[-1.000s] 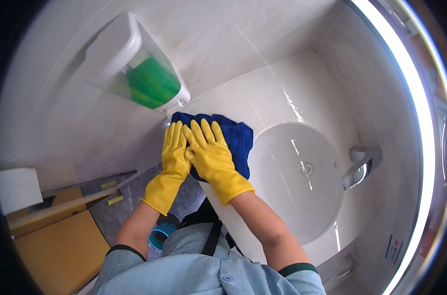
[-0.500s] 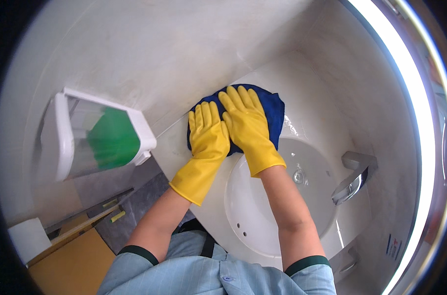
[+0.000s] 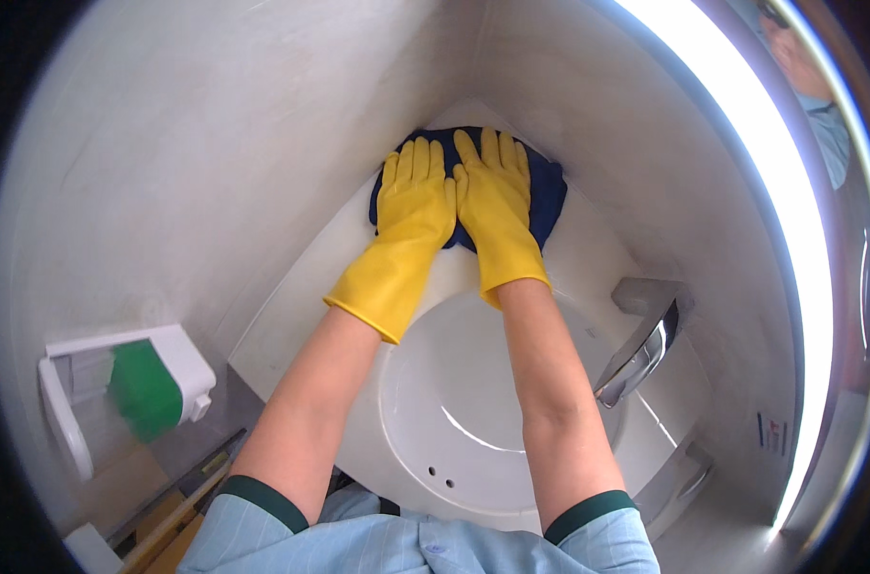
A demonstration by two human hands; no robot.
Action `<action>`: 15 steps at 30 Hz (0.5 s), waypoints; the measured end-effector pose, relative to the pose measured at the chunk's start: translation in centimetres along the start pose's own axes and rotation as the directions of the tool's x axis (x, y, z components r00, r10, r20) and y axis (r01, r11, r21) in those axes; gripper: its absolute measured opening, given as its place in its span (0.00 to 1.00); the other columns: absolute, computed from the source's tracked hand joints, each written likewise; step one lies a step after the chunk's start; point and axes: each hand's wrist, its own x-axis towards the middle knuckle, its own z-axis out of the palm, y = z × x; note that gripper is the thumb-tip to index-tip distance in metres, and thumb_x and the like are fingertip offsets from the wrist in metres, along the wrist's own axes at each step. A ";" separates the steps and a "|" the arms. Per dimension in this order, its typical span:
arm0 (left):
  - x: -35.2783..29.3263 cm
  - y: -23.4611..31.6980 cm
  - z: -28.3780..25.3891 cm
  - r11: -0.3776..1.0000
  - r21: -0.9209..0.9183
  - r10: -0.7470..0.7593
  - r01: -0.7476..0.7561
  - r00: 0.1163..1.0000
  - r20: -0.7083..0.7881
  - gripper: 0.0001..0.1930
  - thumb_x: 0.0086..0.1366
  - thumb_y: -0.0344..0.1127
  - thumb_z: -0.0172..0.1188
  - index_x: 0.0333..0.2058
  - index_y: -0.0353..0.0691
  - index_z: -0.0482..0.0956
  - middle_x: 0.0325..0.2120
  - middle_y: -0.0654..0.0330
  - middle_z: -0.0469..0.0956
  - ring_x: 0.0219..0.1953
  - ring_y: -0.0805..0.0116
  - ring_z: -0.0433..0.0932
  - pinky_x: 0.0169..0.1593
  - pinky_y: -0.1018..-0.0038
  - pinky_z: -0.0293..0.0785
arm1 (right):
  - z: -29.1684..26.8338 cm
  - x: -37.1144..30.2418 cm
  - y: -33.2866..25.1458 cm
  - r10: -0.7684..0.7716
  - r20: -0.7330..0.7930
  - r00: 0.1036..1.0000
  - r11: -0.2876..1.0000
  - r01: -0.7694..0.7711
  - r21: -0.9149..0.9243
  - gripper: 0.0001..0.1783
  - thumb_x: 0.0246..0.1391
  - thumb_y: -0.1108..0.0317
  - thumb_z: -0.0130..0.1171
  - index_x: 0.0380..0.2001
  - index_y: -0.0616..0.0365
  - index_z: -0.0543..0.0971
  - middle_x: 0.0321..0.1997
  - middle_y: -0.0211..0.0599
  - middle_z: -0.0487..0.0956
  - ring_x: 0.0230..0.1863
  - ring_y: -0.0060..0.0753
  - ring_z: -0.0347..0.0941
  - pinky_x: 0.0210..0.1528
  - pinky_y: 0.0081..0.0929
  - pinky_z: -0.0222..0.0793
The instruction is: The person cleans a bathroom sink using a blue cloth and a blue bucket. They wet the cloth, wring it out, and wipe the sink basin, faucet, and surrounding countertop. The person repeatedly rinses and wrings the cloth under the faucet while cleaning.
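Both my hands wear long yellow rubber gloves. My left hand (image 3: 411, 196) lies flat on a dark blue cloth (image 3: 549, 196), its fingers straight and pointing away from me. Beside it, my right hand (image 3: 497, 191) presses flat on the same cloth, with the thumbs nearly meeting. The cloth is spread on the pale countertop (image 3: 306, 273) in the far corner, where two walls come together. Much of it is hidden under the gloves. Nearer to me, a white washbasin (image 3: 454, 383) is set in the counter beneath my forearms.
A chrome faucet (image 3: 643, 335) reaches over the basin's right side. On the left wall hangs a white and clear dispenser (image 3: 191, 373) with something green inside. A bright light strip (image 3: 774, 191) edges the mirror at right. Another metal fitting (image 3: 688, 474) sits at lower right.
My hands have slid the cloth farther from me, deeper into the counter's corner. My arms are more stretched out, and the view has shifted, so the dispenser appears lower.
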 end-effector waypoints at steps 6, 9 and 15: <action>1.0 -0.8 1.5 0.990 0.004 0.140 -0.142 0.981 0.133 0.32 0.75 0.48 0.52 0.71 0.37 0.70 0.72 0.47 0.68 0.75 0.48 0.63 0.80 0.51 0.49 | 1.4 -2.7 -0.1 0.098 -0.161 0.982 0.993 -0.107 -0.049 0.27 0.61 0.62 0.56 0.63 0.57 0.79 0.67 0.52 0.78 0.70 0.55 0.70 0.77 0.48 0.59; 1.1 -0.4 1.9 0.983 -0.045 0.185 -0.180 0.954 0.235 0.33 0.76 0.49 0.51 0.73 0.37 0.68 0.73 0.48 0.67 0.77 0.49 0.60 0.81 0.52 0.46 | 1.6 -4.5 -0.3 0.141 -0.176 0.974 0.987 -0.153 -0.056 0.26 0.60 0.66 0.56 0.62 0.59 0.79 0.66 0.50 0.79 0.69 0.53 0.72 0.75 0.46 0.62; -0.4 2.7 0.8 0.968 -0.058 0.253 -0.246 0.932 0.261 0.35 0.76 0.53 0.48 0.75 0.40 0.66 0.75 0.50 0.65 0.78 0.50 0.58 0.81 0.52 0.41 | -0.4 -8.0 0.2 0.229 -0.196 0.954 0.941 -0.268 -0.208 0.26 0.62 0.61 0.57 0.62 0.56 0.80 0.66 0.46 0.80 0.70 0.52 0.72 0.75 0.48 0.62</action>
